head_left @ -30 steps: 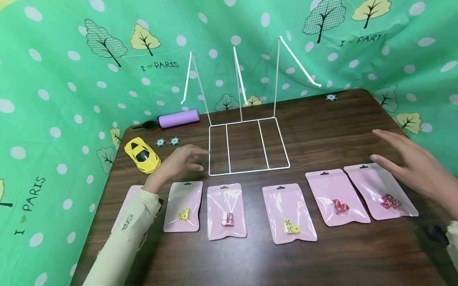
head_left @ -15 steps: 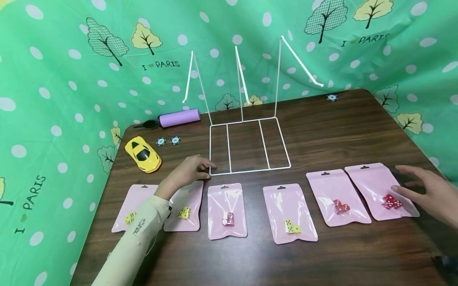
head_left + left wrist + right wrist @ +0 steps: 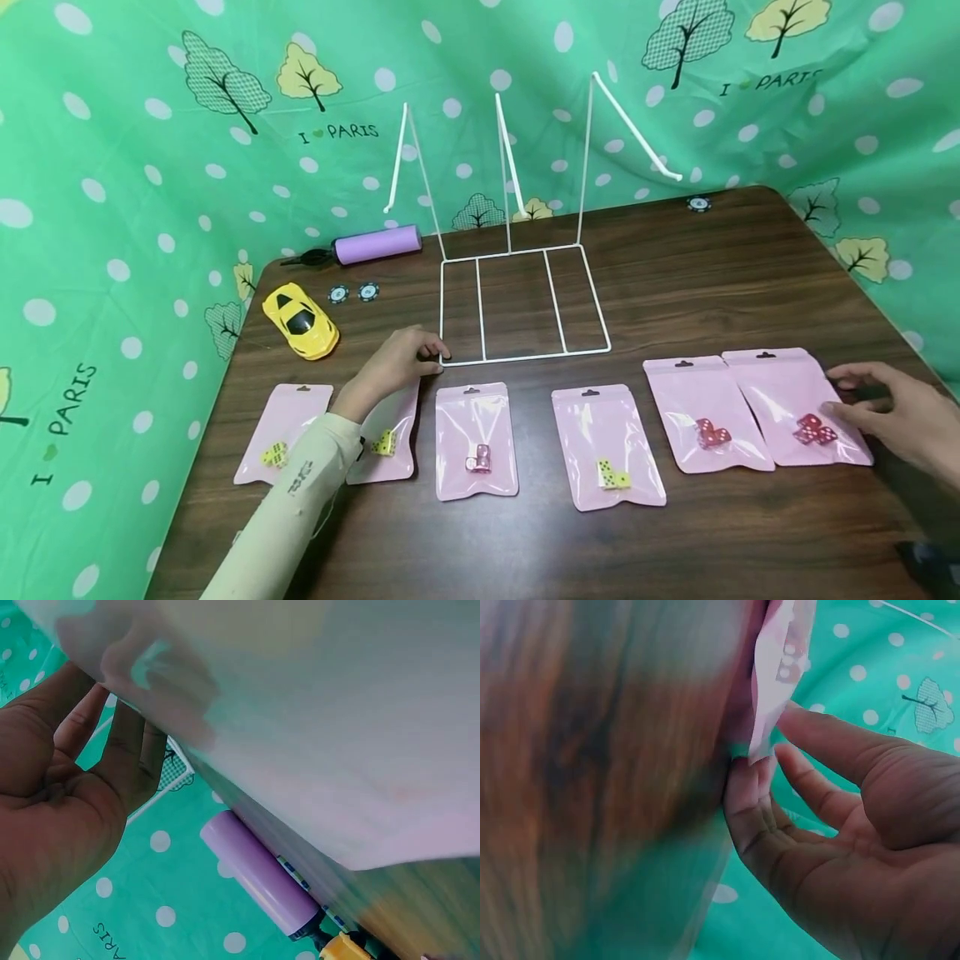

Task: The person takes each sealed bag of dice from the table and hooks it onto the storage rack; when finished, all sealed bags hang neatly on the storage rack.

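Observation:
In the head view, my left hand pinches the front left corner of a white wire rack with three upright arms. Below that wrist lies a pink zip pouch with yellow dice, partly hidden by my sleeve. A blurred pale sheet fills much of the left wrist view and covers my fingertips there. On the right, my right hand pinches the right edge of the rightmost pink pouch, which holds red dice. The right wrist view shows that pouch's edge between thumb and fingers.
More pink pouches stand in the row: yellow dice, pink dice, yellow dice, red dice. A yellow toy car, a purple hand pump and poker chips lie at the back left. Another chip lies back right.
My right hand has come down and in from the upper right to the rightmost pouch's edge, and that pouch has shifted slightly left. My left hand has moved right onto the rack's corner.

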Available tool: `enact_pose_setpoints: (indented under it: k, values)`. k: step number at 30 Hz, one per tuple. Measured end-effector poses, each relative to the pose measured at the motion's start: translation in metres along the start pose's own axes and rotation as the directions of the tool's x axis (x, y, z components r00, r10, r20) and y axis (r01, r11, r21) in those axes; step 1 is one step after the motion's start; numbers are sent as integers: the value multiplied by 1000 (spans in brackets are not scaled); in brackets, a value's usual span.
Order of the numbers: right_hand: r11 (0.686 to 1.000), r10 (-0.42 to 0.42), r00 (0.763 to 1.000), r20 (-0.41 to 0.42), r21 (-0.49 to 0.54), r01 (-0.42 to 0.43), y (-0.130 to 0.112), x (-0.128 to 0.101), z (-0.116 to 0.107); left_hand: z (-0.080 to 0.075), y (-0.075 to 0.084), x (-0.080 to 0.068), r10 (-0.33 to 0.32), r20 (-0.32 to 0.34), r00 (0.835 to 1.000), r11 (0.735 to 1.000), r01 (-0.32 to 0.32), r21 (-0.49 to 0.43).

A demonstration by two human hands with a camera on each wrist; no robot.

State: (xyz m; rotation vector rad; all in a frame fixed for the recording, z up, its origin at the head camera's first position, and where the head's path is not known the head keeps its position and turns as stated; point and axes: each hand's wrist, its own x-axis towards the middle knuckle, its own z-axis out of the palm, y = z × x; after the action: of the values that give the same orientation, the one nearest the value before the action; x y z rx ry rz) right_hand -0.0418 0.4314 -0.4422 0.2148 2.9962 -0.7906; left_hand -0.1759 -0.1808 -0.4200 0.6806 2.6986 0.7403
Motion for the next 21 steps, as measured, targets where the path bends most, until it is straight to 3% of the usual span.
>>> enact_pose_setpoints:
  k: [9,15,19,21]
  values:
    - [999,27,999,40,29,-28,6,-6,3,1,2,0,20,-30,999,1000,-20,15]
    - [996,-11,999,-48,82,15,9,-4,1,2,3,0,21,-41,999,1000,-20,24]
    - [983,-35,991,-129,176,57,10,-4,0,2,2,-1,20,-49,999,999,-18,31]
    - [961,-65,986,-156,255,103,9,-4,-1,2,2,-1,20,-49,999,999,-19,33]
